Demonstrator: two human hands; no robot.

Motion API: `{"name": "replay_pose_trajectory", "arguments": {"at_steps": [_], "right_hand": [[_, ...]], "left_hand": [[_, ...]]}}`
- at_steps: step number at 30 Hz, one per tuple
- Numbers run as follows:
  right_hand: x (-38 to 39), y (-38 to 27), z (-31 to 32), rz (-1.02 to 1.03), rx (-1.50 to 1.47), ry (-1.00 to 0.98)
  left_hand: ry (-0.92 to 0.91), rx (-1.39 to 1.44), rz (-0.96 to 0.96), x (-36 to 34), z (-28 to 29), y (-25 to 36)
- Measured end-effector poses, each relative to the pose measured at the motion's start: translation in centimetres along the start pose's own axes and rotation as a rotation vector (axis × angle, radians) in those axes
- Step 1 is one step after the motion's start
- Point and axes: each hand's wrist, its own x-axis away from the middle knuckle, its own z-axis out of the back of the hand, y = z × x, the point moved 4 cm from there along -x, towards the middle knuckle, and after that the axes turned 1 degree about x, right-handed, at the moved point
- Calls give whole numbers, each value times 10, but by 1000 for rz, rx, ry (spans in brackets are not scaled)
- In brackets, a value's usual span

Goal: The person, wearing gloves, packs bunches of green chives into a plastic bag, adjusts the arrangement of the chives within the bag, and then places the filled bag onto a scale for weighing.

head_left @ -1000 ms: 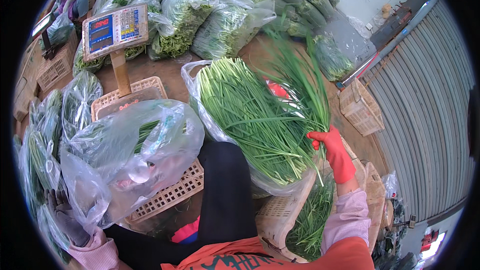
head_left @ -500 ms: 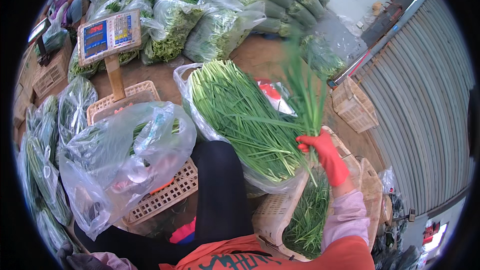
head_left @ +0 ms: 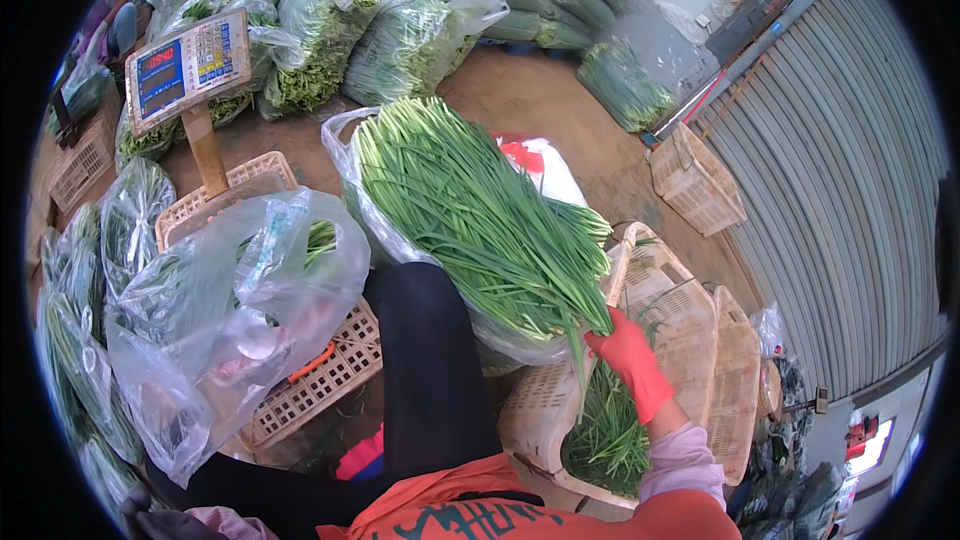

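My right hand (head_left: 630, 358), in a red rubber glove, is closed round the leaf ends of a bunch of garlic chives at the lower right of a large heap. The garlic chives (head_left: 470, 220) lie lengthwise in an open clear plastic bag (head_left: 352, 155), most pale stem ends pointing to the upper left. Below that hand, a beige plastic basket (head_left: 535, 420) contains loose green leaves (head_left: 610, 440). My left hand is not visible; a lavender sleeve (head_left: 232, 522) shows at the lower left edge. A second clear bag (head_left: 190, 330) with some green stalks lies to the left, over a crate (head_left: 340, 370).
A digital scale (head_left: 190, 70) on a post stands at the upper left. Bulging bags of greens (head_left: 425, 45) line the back; more bagged bundles (head_left: 70, 330) lie along the left. Another basket (head_left: 697, 180) stands by the corrugated metal wall (head_left: 830, 180).
My right hand has come down slightly to the left. The garlic chives it held upright and swinging now lie on the heap. The view has shifted a little.
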Motion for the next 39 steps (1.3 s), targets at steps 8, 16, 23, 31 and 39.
{"name": "replay_pose_trajectory", "arguments": {"at_steps": [8, 16, 23, 31, 39], "right_hand": [[34, -37, -32, -332, -956, -133], [63, -45, -65, -345, -1262, -145], [23, 21, 19, -280, -1286, 32], [-14, -44, 105, 15, -1157, 326], [-56, -62, -7, 170, -538, -79]], "left_hand": [[-1521, 684, 1350, 134, -99, 85], [-1924, 1031, 1889, 251, -130, 149], [-1509, 1113, 1761, 123, -163, 97], [-745, 1415, 1578, 71, -188, 67], [-1185, 1141, 1914, 163, -179, 93]]}}
